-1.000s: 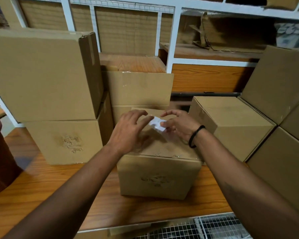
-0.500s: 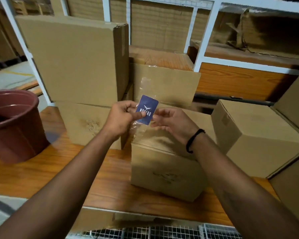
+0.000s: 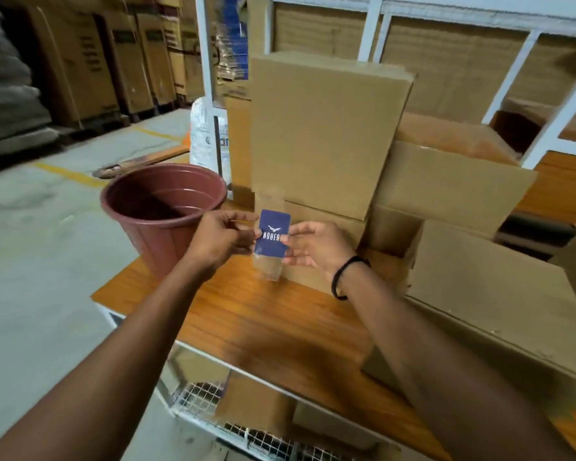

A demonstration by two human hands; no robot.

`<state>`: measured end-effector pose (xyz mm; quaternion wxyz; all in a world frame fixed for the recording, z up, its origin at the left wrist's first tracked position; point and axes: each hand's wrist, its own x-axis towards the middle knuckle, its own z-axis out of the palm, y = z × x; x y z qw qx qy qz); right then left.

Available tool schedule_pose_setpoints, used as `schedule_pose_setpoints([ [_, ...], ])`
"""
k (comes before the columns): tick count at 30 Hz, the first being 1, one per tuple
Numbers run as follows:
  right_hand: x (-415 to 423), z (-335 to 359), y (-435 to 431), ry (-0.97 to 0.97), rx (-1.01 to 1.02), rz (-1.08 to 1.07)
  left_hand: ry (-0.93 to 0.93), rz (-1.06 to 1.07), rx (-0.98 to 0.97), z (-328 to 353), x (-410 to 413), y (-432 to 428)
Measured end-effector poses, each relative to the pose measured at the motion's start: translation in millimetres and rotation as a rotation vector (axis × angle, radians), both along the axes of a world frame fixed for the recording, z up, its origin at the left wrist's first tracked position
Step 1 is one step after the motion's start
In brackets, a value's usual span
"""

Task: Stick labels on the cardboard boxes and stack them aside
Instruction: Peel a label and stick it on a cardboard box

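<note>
Here is the blue label (image 3: 275, 232), up in the air between both hands and touching no box. The left hand (image 3: 225, 242) pinches its left edge with thumb and fingertips, and the right hand (image 3: 316, 247) pinches the right edge the same way. A strip of clear backing film (image 3: 268, 271) hangs from the bottom of it (so the peel looks unfinished, by my reading). As for progress, no cardboard face in view carries a blue label: not the upper stacked box (image 3: 323, 128), nor the lower stacked box (image 3: 333, 216) behind the hands, nor the near cardboard box (image 3: 499, 294) on the right of the wooden table (image 3: 263, 327). Their hidden sides I cannot judge. So this sticker's job is barely begun: free it from the film, press it onto a box, then move that box aside onto a stack. The brown plastic pot (image 3: 140, 227) stands open at the table's left end, just beside the left hand, likely the spot for waste film.
</note>
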<state>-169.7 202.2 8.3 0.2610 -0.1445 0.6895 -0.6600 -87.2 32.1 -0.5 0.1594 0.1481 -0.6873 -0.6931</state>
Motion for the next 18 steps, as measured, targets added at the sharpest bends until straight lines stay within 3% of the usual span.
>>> schedule_pose_setpoints([
  [1,-2,1,-19,-0.002,-0.007,-0.001,0.023,0.067,-0.068,-2,5,-20],
  [4,-14,4,-74,0.003,-0.003,-0.030,-0.038,0.378,-0.665,-10,21,-83],
  [5,-18,6,-91,-0.011,-0.007,-0.048,-0.062,0.409,-0.780,-13,27,-103],
  [9,-28,18,-159,-0.097,-0.008,-0.073,-0.384,0.169,-1.152,-38,30,-163],
  [11,-32,21,-192,-0.145,-0.003,-0.076,-0.416,0.097,-1.217,-49,27,-172],
  [15,-44,11,-242,-0.016,0.132,-0.073,-0.317,0.115,-1.196,-53,29,-176],
  [18,-39,8,-256,-0.037,0.137,-0.088,-0.335,0.102,-1.239,-51,32,-176],
])
